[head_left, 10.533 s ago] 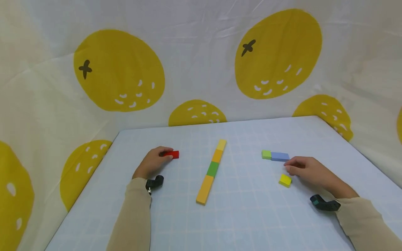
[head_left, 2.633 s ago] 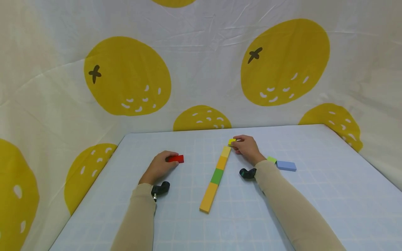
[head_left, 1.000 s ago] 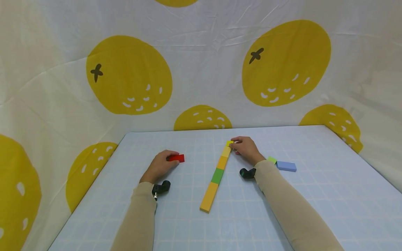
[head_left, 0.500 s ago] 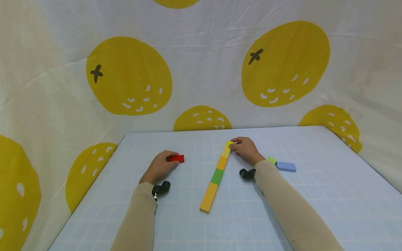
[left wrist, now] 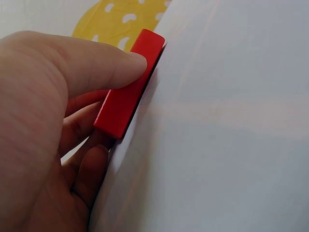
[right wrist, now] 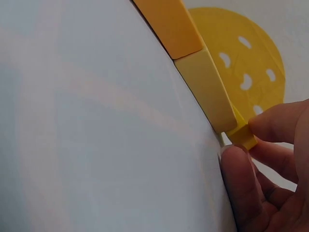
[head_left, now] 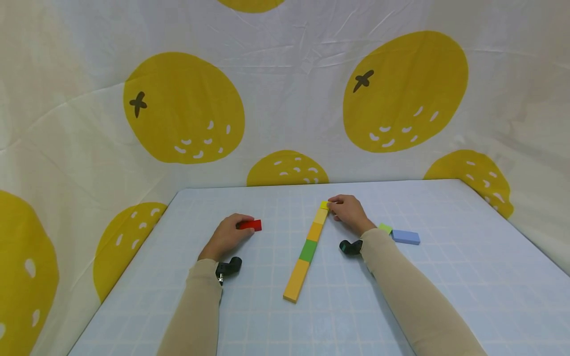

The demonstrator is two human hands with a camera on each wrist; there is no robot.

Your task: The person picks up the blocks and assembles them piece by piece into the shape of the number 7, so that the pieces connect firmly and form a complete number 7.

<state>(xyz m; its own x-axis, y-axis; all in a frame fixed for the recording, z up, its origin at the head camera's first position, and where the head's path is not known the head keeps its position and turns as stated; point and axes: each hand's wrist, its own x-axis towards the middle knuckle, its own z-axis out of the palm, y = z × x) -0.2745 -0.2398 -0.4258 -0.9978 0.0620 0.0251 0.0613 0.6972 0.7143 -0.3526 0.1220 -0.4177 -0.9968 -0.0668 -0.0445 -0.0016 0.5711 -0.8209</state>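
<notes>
Yellow block (head_left: 324, 204) is at the far end of the slanted row, right behind the pale yellow block (head_left: 320, 215); the right hand (head_left: 350, 213) has it in a narrow fingertip pinch. Right wrist view puts it slightly skewed to its neighbour (flush contact or hairline gap, can't tell). Main risk: a hard push, or a finger dragging on release, would likely kick that end crooked, and the shove could carry down through the orange block (head_left: 314, 231), green block (head_left: 308, 250) and long orange block (head_left: 296, 281), since nothing visible pins them. Second risk: the right sleeve (head_left: 411, 287) partly covers the light green block (head_left: 385, 228) in the head view, with the blue block (head_left: 405, 237) just beside it; a low sweep of that forearm might knock either. Left hand (head_left: 226, 237) holds the red block (head_left: 254, 225) between thumb and fingers, left of the row, well apart from it; low risk unless it slips. Writing: no brand, label or lettering readable on blocks, wrist cameras (head_left: 229, 267), table (head_left: 347, 306) or backdrop (head_left: 294, 99), which carries only printed yellow fruit.
</notes>
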